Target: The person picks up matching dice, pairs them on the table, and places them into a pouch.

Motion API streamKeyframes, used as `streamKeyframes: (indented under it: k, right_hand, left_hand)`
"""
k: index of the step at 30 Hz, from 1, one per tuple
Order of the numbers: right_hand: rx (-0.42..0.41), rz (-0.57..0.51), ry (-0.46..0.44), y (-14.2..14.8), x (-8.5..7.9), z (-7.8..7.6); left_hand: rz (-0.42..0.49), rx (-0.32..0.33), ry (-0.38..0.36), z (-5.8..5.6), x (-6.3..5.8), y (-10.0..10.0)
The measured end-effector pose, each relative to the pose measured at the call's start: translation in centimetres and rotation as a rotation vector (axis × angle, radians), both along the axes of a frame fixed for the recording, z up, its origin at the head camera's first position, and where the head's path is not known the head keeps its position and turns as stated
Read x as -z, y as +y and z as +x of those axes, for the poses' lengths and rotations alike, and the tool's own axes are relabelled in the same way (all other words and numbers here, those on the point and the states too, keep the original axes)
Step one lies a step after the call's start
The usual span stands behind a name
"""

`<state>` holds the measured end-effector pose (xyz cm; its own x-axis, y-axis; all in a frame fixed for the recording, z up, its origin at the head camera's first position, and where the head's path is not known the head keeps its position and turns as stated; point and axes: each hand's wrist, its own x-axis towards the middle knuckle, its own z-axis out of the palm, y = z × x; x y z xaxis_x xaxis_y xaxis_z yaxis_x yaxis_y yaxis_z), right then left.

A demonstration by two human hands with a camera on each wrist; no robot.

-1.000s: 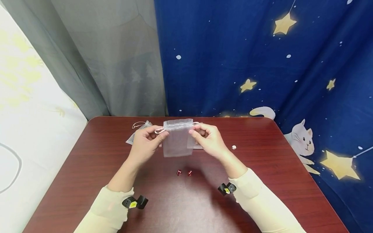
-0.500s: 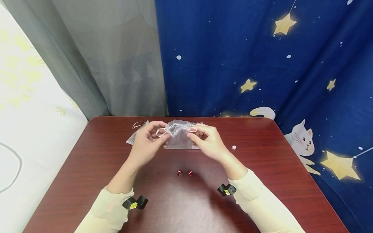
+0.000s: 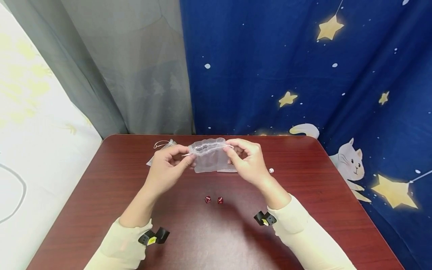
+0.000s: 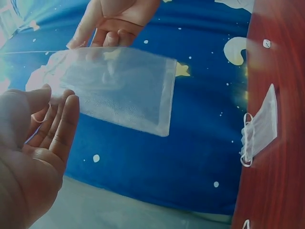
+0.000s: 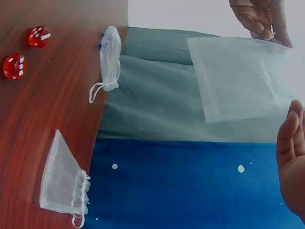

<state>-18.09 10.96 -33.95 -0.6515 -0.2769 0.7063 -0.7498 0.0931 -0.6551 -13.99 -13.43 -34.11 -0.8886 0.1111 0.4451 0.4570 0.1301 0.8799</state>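
Note:
A sheer white organza drawstring bag (image 3: 210, 159) hangs between both hands above the table, its gathered mouth spread into a narrow oval. My left hand (image 3: 170, 165) pinches the left end of the mouth between thumb and fingers. At the opposite end, my right hand (image 3: 245, 159) pinches the other side. In the left wrist view the bag (image 4: 128, 88) looks flat and see-through, with nothing visible inside. Two red dice (image 3: 207, 199) with white pips lie on the table below the hands. The right wrist view shows these dice (image 5: 15, 66) too.
Behind the left hand lies a second organza bag (image 3: 172, 143), with something bluish in it in the right wrist view. A third bag (image 5: 64, 183) rests near the far edge, partly hidden in the head view. A white die (image 3: 271, 170) sits right on the table (image 3: 101, 210).
The held bag has tipped so that its mouth faces me more and has widened from a flat line. My right hand has shifted slightly right. The dice stay put.

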Motion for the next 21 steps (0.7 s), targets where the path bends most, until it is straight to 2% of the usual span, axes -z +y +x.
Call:
streamKeyframes:
  k: [3,8,11,17,21]
  right_hand:
    - [-0.036,0.000,-0.005,0.0,-0.2,0.1]
    - [-0.225,0.045,-0.071,0.3,0.0,0.3]
    - [-0.304,0.062,-0.116,0.5,0.0,0.3]
    - [-0.363,0.064,-0.170,0.8,0.5,0.1]
    - [-0.375,0.070,-0.198,0.9,0.8,-0.1]
  left_hand:
    - [-0.022,0.000,0.035,0.0,-0.1,0.0]
    - [-0.032,0.019,0.052,0.1,-0.1,0.1]
    - [-0.060,0.054,0.112,0.3,-0.2,0.0]
    - [-0.221,0.110,0.340,0.4,-0.7,-0.2]
    - [-0.302,0.212,0.359,0.3,-1.1,-0.3]
